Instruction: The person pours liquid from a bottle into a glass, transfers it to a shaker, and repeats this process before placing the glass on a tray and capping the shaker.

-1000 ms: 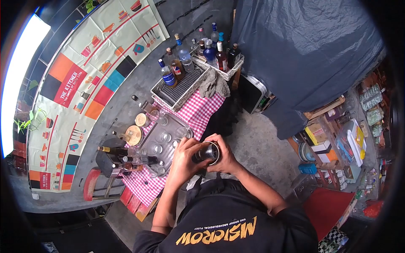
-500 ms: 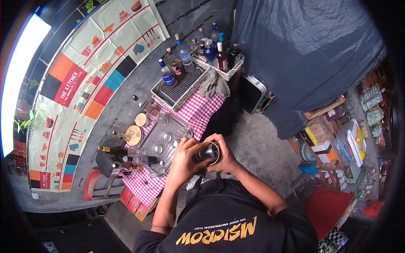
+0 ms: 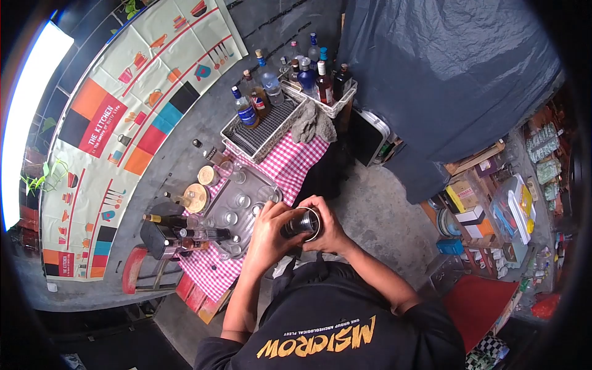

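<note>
A dark metal cup (image 3: 302,222) with a shiny rim is held between both hands in front of my chest, at the near edge of the table. My left hand (image 3: 269,235) wraps its left side. My right hand (image 3: 325,223) curls over the rim and right side. Just beyond the hands lies a clear tray (image 3: 269,180) with several small glasses on a red-and-white checked tablecloth (image 3: 290,159).
Bottles lie and stand at the table's left end (image 3: 185,234). A wire basket (image 3: 262,126) and a white crate (image 3: 333,106) with several bottles sit at the far end, with a grey rag (image 3: 313,126) beside them. A dark tarp (image 3: 450,74) hangs on the right; cluttered shelves (image 3: 493,209) stand beyond.
</note>
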